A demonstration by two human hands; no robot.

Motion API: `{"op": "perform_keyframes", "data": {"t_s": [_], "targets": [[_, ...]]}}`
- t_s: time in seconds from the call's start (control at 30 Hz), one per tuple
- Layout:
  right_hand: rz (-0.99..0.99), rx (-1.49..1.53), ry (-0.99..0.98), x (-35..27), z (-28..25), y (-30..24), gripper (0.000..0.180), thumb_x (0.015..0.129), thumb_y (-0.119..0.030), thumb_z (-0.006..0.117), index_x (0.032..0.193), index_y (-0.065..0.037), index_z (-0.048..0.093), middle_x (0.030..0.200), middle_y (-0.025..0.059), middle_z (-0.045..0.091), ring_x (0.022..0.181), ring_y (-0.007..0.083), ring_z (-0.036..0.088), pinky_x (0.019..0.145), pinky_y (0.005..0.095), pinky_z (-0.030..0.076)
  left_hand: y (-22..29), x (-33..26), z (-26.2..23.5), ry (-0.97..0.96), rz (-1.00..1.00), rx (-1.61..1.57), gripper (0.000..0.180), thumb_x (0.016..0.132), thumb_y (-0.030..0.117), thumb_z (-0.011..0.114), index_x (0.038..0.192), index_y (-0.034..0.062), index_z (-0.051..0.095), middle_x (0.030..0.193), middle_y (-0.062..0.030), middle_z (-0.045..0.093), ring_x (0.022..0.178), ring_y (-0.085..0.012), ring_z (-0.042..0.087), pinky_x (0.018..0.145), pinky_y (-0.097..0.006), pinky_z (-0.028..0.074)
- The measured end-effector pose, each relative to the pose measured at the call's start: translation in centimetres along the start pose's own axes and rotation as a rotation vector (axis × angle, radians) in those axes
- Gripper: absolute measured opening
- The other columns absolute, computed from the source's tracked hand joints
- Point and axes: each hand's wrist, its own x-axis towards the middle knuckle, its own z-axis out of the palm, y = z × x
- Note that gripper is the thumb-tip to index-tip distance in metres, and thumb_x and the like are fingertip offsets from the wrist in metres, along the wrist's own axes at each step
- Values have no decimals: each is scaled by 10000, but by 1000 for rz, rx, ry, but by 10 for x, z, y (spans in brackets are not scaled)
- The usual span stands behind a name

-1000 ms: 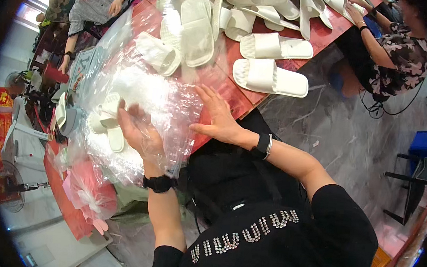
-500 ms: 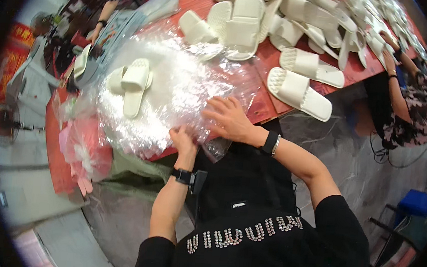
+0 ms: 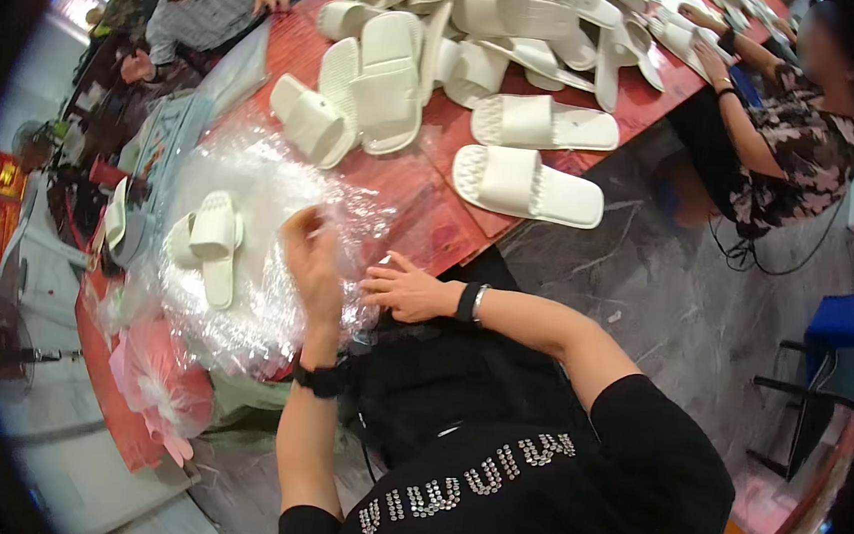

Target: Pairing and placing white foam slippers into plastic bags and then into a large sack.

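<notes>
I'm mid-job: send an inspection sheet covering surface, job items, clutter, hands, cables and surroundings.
Surface: red table, partly covered.
Job items: shiny clear plastic; two overlapping white slippers toward its left.
Clutter: heaped white slippers beyond; pink bundle at left.
Hands: left hand blurred over the plastic, contact unclear; right hand by its near edge, fingers extended.
Cables: dark loops at right, probably cable.
Surroundings: co-worker in grey, upper left; another in patterned top, right.
</notes>
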Motion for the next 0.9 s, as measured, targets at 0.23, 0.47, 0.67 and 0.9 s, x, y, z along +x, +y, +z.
{"op": "perform_keyframes", "data": {"t_s": [0.23, 0.47, 0.67, 0.9], "targets": [[116, 117, -24, -37, 62, 26, 672, 783, -431, 506, 1354, -183, 252, 1422, 23, 208, 1315, 192, 167, 1069, 464, 113, -17, -1, 212, -601, 638, 504, 352, 715, 107, 559, 1065, 77, 536, 1148, -132, 487, 1080, -346, 417, 894, -438, 329], [105, 387, 116, -9, 66, 8, 562, 847, -502, 310, 1343, -247, 242, 1435, -11, 166, 1320, 171, 135, 1077, 468, 63, -43, 8, 264, -623, 936, 968, 581, 691, 110, 578, 1243, 217, 430, 1383, -113, 244, 1236, -386, 242, 960, -544, 197], [179, 1661, 252, -33, 92, 43, 560, 894, -431, 273, 1376, -190, 120, 1436, 35, 169, 1317, 190, 156, 1077, 437, 63, -38, 18, 302, -665, 797, 1036, 474, 722, 112, 532, 1177, 239, 481, 1326, -160, 297, 988, -367, 423, 713, -421, 426], [276, 1631, 264, -18, 54, 17, 437, 883, -310, 451, 1264, -101, 409, 1328, 96, 375, 1236, 258, 315, 1031, 367, 218, -48, 45, 249, -628, 706, 1030, 221, 663, 60, 557, 880, 95, 540, 1051, -121, 472, 754, -264, 555, 594, -365, 471]]}}
